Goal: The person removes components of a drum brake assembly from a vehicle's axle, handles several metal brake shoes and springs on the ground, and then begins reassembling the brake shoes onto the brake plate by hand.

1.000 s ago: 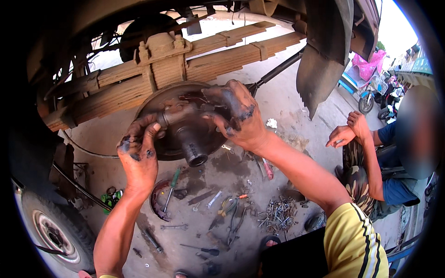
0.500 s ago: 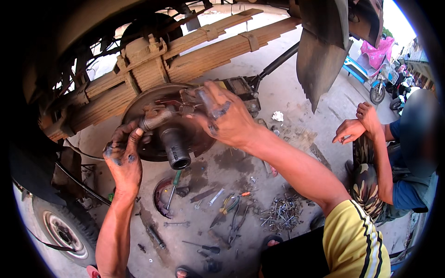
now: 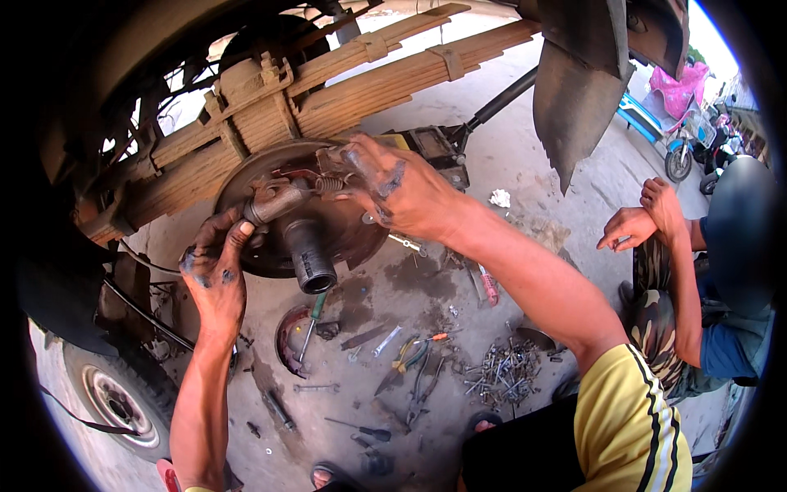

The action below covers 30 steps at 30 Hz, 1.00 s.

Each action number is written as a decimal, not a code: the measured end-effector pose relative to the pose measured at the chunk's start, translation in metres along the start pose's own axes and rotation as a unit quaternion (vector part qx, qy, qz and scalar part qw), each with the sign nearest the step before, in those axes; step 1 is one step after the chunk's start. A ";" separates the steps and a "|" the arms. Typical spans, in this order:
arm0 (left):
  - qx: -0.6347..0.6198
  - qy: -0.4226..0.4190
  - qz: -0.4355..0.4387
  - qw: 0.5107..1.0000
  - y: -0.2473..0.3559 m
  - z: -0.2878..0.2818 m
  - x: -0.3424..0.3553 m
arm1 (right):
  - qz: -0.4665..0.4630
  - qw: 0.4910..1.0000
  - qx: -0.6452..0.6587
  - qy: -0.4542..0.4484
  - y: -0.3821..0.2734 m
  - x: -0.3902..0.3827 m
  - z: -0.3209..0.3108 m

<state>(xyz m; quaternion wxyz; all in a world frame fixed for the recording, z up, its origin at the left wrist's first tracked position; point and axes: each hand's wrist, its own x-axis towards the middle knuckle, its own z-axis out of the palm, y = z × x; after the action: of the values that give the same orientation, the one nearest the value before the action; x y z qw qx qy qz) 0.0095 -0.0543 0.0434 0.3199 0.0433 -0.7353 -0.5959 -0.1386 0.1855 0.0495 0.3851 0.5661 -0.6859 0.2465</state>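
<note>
A round, dirty brake backing plate stands below the leaf springs, a dark hollow axle tube jutting from its middle. In front of its upper part is a rusty, curved metal brake part with a small coil spring at its right end. My left hand is closed around the left end, thumb on top, fingers blackened with grease. From the right, my right hand bends its fingers around the spring end; its fingertips and exact hold are partly hidden.
Rusty leaf springs cross above. On the ground lie a curved brake shoe, a green-handled screwdriver, pliers and a pile of bolts. A tyre is at lower left. A person sits at right.
The whole view has shifted slightly. Both hands stay on the rusty brake part, and my right hand, blurred before, looks sharper now.
</note>
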 end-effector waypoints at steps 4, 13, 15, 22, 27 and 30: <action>0.010 -0.007 0.014 1.000 0.002 -0.002 0.001 | 0.002 1.000 0.009 -0.015 -0.001 0.000 -0.001; 0.013 -0.005 0.020 1.000 -0.002 -0.008 0.000 | 0.089 0.995 0.049 -0.022 -0.005 -0.007 0.013; 0.023 -0.005 0.029 0.999 -0.011 -0.008 0.001 | 0.101 0.994 0.028 -0.023 -0.007 -0.009 0.008; 0.002 -0.020 0.045 0.999 -0.007 -0.008 0.004 | 0.120 0.992 0.024 -0.018 -0.015 -0.005 0.007; 0.009 -0.030 0.027 0.999 0.001 -0.008 0.007 | 0.115 0.993 0.007 0.003 -0.021 -0.002 0.001; 0.010 -0.033 0.013 0.999 0.000 -0.006 0.004 | 0.142 0.990 0.005 -0.010 -0.027 -0.003 0.002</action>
<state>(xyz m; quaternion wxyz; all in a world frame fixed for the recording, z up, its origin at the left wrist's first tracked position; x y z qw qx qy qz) 0.0099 -0.0614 0.0454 0.3025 0.0173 -0.7520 -0.5854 -0.1126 0.1796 0.0435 0.3367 0.4673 -0.7619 0.2963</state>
